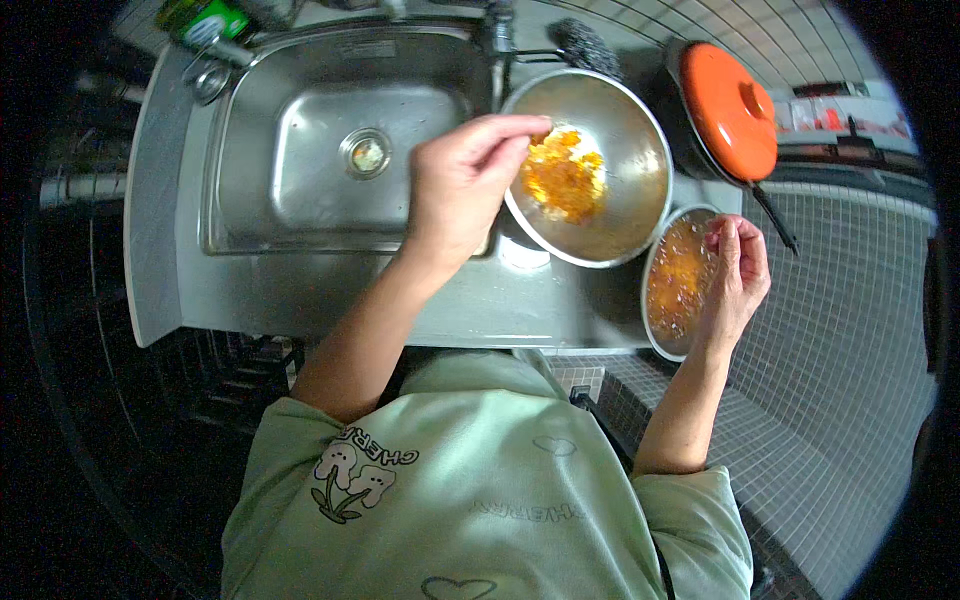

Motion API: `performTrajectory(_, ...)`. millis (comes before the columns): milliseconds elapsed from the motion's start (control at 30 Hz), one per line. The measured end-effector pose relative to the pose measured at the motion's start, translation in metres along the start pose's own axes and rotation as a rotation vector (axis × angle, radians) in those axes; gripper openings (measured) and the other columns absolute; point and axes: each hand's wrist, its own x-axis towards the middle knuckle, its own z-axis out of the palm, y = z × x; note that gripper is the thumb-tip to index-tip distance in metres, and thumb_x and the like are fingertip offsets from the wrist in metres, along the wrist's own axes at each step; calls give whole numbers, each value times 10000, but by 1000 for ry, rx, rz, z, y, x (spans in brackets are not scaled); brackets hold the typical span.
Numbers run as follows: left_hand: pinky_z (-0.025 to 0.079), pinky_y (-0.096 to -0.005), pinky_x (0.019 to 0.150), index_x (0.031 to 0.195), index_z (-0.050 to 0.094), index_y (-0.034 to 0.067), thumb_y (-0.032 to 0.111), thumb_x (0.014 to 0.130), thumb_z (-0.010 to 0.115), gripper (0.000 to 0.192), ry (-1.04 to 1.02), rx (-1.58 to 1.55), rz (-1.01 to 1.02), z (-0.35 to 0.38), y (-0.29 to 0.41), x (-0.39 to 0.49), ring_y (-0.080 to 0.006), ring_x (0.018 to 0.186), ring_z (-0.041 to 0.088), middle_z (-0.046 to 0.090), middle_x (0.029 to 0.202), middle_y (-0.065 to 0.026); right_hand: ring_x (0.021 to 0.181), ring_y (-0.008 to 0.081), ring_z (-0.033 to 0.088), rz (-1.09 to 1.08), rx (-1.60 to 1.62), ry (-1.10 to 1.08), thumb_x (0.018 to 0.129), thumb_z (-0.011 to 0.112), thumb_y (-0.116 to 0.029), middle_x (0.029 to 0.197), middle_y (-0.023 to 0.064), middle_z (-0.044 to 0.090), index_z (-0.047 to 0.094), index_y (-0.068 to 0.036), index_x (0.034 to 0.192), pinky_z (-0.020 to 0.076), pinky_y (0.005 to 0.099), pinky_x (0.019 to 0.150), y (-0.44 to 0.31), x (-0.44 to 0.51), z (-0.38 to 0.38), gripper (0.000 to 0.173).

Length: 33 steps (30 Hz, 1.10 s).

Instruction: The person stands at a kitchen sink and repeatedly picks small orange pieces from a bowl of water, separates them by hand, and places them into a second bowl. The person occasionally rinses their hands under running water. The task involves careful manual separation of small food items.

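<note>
A stainless steel bowl (pixel 634 150) stands right of the sink, with orange-yellow food pieces (pixel 566 180) in it. Over its left rim is my left hand (pixel 469 176), thumb and index finger pinched together near a small brownish piece; whether they grip it is hard to tell. Lower right, a second metal bowl (pixel 650 311) holds orange-brown liquid with small bits (pixel 679 277). My right hand (pixel 735 262) is above that bowl's right side, fingers curled with the fingertips together; anything between them is too small to make out.
A steel sink (pixel 315 225) with bits in its drain (pixel 367 155) lies to the left. Behind the bowls are a dark scrubber (pixel 585 49) and a dark pan with an orange lid (pixel 724 112), its handle pointing towards me. A green package (pixel 214 22) is at the back left.
</note>
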Motion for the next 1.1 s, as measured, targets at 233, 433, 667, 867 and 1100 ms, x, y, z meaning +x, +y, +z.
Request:
performTrajectory(233, 399, -402, 1040, 1108, 673, 64, 86, 810, 671, 299, -258, 729, 248, 52, -36, -2, -330, 1260, 473, 582, 1263, -135, 750, 113, 594, 211, -655, 60, 912, 606, -131, 805, 52, 652, 656, -30, 956, 470, 253, 692, 86, -21, -113, 121)
performTrajectory(433, 463, -368, 937, 1055, 674, 28, 48, 822, 644, 236, -216, 626, 126, 59, -12, -19, -269, 1084, 593, 641, 1151, -123, 911, 321, 653, -61, -941, 31, 909, 568, -108, 991, 162, 667, 616, -28, 1080, 509, 383, 797, 124, -20, -130, 195)
performTrajectory(667, 472, -351, 908, 1043, 666, 20, 44, 831, 636, 215, -224, 690, 44, 66, 14, -48, -274, 1049, 606, 654, 1120, -114, 913, 382, 606, -92, -809, -54, 900, 588, -269, 991, 190, 617, 582, -46, 1060, 497, 465, 782, 130, 22, -83, 274)
performTrajectory(867, 477, -351, 900, 1042, 659, 15, 50, 832, 643, 213, -222, 707, 45, 77, 20, -63, -271, 1059, 600, 651, 1119, -113, 879, 377, 648, -40, -1013, -442, 880, 595, -385, 1028, 204, 624, 543, -40, 1074, 521, 473, 736, 115, 19, -69, 399)
performTrajectory(1100, 476, -336, 893, 1037, 664, 19, 41, 826, 650, 213, -221, 666, 19, 90, 22, -68, -262, 1044, 605, 655, 1107, -112, 835, 373, 657, 75, -616, -525, 875, 628, -349, 827, 206, 672, 638, -19, 971, 510, 442, 723, 120, 7, -85, 344)
